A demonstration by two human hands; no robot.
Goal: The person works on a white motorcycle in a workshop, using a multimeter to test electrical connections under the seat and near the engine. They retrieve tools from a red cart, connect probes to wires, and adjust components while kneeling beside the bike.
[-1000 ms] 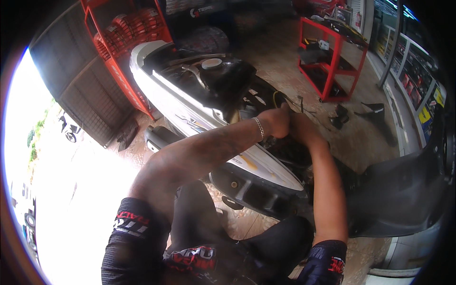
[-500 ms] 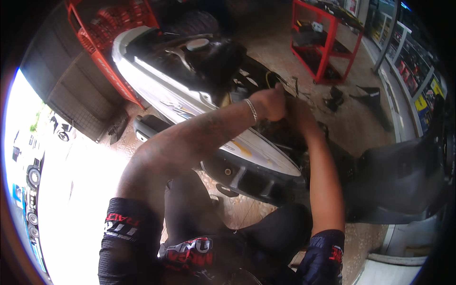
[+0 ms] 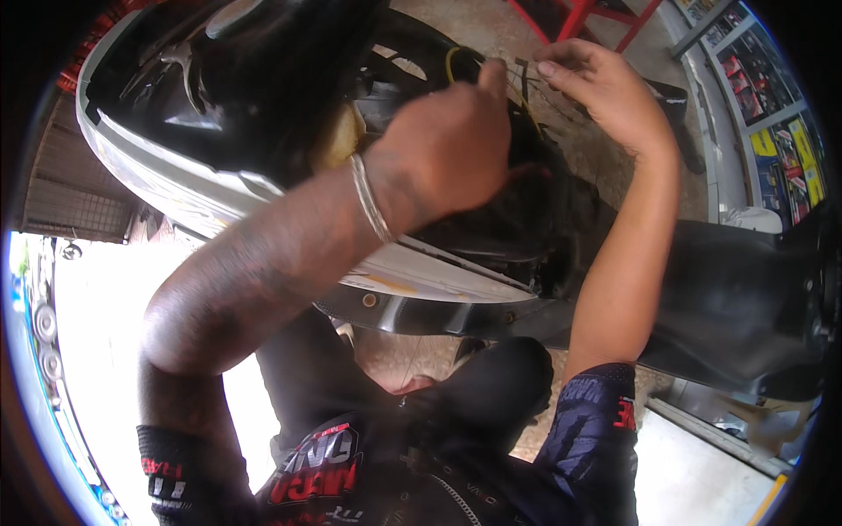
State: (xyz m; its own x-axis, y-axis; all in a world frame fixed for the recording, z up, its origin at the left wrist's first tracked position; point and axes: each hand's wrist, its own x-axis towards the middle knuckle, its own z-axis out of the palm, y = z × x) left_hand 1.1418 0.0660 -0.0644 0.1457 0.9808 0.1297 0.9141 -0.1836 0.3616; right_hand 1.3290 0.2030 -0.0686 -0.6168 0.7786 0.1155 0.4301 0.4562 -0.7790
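White-sided scooter body (image 3: 167, 197): slanting from upper left toward right of centre, beneath the left hand, dark inner parts exposed.
Yellow cable (image 3: 451, 67): curved by the scooter body's far edge, near the left hand's raised digit.
Left hand (image 3: 452, 149): above the scooter body's middle, fingers curled inward, one digit pointing up; cannot tell whether clamped on anything.
Right hand (image 3: 614, 96): past the far edge, thumb and fingertips close to each other; cannot tell whether pinching something thin.
Dark strands (image 3: 524, 83): between both hands, too blurred to tell whether held.
Silver bracelet (image 3: 369, 200): around the left wrist.
Black lower trim (image 3: 430, 317): along the scooter body's near edge, with a brass-coloured bolt (image 3: 369, 300).
Black plastic panel (image 3: 745, 298): beyond the right forearm.
Red cart (image 3: 574, 22): past the far edge.
Shelving (image 3: 754, 123): at far right, stocked with coloured packages.
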